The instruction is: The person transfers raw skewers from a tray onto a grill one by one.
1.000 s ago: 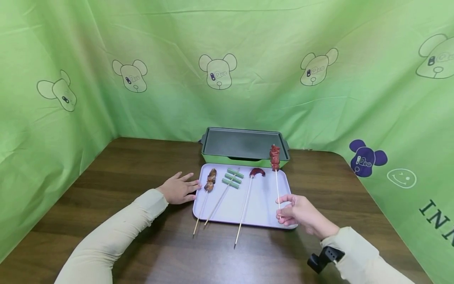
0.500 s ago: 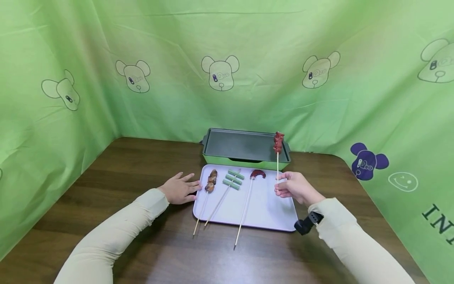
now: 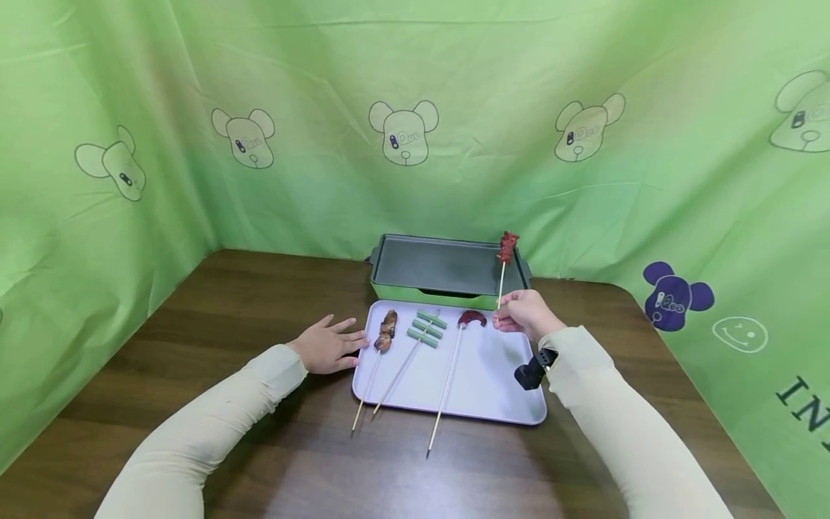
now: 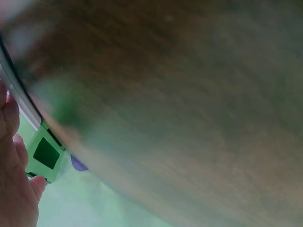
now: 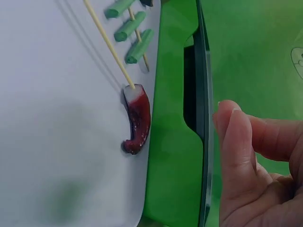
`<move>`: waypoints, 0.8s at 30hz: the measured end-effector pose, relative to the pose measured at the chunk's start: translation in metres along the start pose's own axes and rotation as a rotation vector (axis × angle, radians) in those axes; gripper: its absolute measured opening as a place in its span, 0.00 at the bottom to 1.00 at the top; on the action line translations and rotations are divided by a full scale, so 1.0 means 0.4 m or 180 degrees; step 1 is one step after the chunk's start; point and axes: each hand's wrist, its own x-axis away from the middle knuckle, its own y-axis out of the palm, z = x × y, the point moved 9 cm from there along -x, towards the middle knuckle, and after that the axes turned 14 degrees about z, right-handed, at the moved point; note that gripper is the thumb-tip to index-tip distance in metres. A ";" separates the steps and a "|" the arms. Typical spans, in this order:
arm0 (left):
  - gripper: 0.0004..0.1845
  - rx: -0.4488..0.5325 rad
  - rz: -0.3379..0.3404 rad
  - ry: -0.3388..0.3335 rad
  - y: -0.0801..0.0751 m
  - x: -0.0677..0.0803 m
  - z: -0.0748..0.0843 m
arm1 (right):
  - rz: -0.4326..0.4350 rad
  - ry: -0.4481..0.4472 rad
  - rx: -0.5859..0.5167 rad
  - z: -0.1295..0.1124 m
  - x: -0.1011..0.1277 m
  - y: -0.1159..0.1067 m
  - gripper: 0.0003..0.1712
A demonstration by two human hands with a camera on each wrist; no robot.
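Pinching the meat skewer [image 3: 506, 249], right hand [image 3: 524, 315] grips; left hand [image 3: 326, 346] apparently lies flat.

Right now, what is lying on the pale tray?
Three skewers lie on the tray: brown meat, green pieces, a red sausage. The right forearm covers its far right corner.

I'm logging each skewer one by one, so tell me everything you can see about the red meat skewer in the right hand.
The red meat skewer is a thin pale wooden stick with a short stack of dark red chunks at its top end. The right hand pinches its lower end and holds it nearly upright, tilted slightly right, clear of the lavender tray. Its meat end shows against the right rear corner of the green grill pan; whether it touches the pan cannot be told.
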 end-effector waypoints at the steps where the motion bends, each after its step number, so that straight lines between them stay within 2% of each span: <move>1: 0.27 -0.0002 -0.0015 -0.0007 0.000 -0.001 -0.001 | 0.0017 0.0020 -0.0009 -0.002 -0.002 0.000 0.07; 6: 0.28 -0.0017 -0.0046 -0.0024 0.001 0.000 -0.001 | 0.0024 0.0100 0.0025 0.004 -0.011 0.004 0.07; 17: 0.26 -0.0074 0.0078 0.0053 -0.013 0.001 0.004 | 0.0011 0.0060 0.0012 0.033 -0.016 0.020 0.08; 24: 0.25 -0.0138 0.0139 0.0098 -0.020 0.000 0.007 | 0.0026 0.0065 0.0025 0.048 -0.025 0.006 0.13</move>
